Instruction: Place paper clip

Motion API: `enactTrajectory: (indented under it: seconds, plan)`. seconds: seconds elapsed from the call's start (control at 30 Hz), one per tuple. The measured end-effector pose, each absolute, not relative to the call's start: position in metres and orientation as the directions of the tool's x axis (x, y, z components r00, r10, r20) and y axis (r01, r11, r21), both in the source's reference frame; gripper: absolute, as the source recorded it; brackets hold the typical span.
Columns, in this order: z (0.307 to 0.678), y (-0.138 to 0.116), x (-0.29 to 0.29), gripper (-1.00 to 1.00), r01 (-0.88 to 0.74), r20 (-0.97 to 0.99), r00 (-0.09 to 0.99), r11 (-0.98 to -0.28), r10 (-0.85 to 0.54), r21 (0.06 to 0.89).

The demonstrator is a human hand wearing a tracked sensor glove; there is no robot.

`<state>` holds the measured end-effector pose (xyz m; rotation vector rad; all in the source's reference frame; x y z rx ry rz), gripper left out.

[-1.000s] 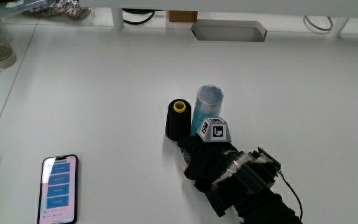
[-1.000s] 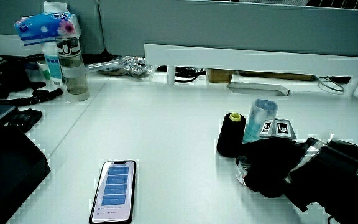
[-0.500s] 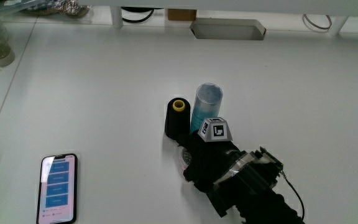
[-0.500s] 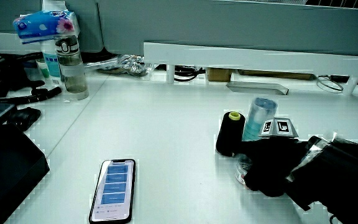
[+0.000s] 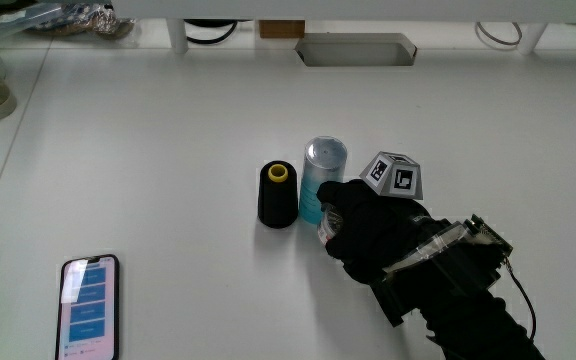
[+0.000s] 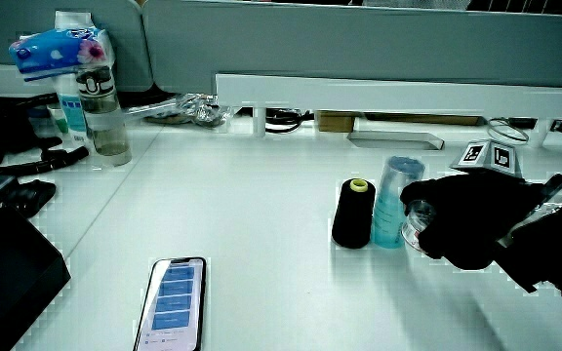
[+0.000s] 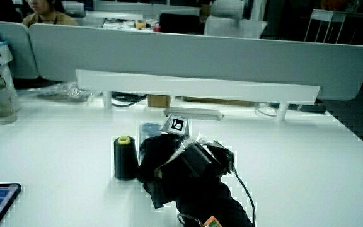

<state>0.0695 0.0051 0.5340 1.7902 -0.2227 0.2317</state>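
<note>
- Black spool point(image 5: 278, 195) with a yellow core stands upright mid-table; taken as the reference for everything below. Seen in both side views point(image 6: 353, 213) point(image 7: 125, 157).
- Blue cup point(image 5: 322, 175), see-through, upright, just beside the spool, nearly touching it. In a side view point(image 6: 392, 200) it rises a little taller than the spool.
- Hand point(image 5: 368, 225) sits by the cup on the side away from the spool, slightly nearer the person than the cup. Forearm runs from there toward the person's edge of the table.
- Patterned cube point(image 5: 393, 175) on the back of the hand, tilted; in a side view point(image 6: 486, 154) it shows above the knuckles.
- Grip: fingers curled in around a small clear tub point(image 5: 326, 226), round, held at the fingertips close against the base of the cup. A side view point(image 6: 418, 219) shows the tub's rim poking out of the glove toward the spool.
- Cannot tell whether the tub rests on the table or is just off it.
- Paper clip: not made out anywhere; the tub's contents are too small to read.
- In a side view the hand point(image 7: 162, 154) covers most of the cup point(image 7: 149, 131), with the spool clear alongside.
- Phone point(image 5: 88, 320), screen lit, lies flat well apart from the spool, nearer the person.
- Water bottle point(image 6: 94, 107) stands well away from the spool, near the partition.
</note>
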Motion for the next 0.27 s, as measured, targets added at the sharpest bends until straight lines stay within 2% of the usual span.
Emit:
enactTrajectory:
  seconds: [0.1, 0.17, 0.27]
  plan:
    - [0.512, 0.004, 0.068, -1.00, -0.309, 0.304, 0.951, -0.242, -0.059, 0.920]
    - [0.499, 0.005, 0.067, -1.00, -0.322, 0.314, 0.946, -0.285, -0.076, 0.903]
    - [0.487, 0.006, 0.063, -1.00, -0.350, 0.332, 0.937, -0.287, -0.110, 0.892]
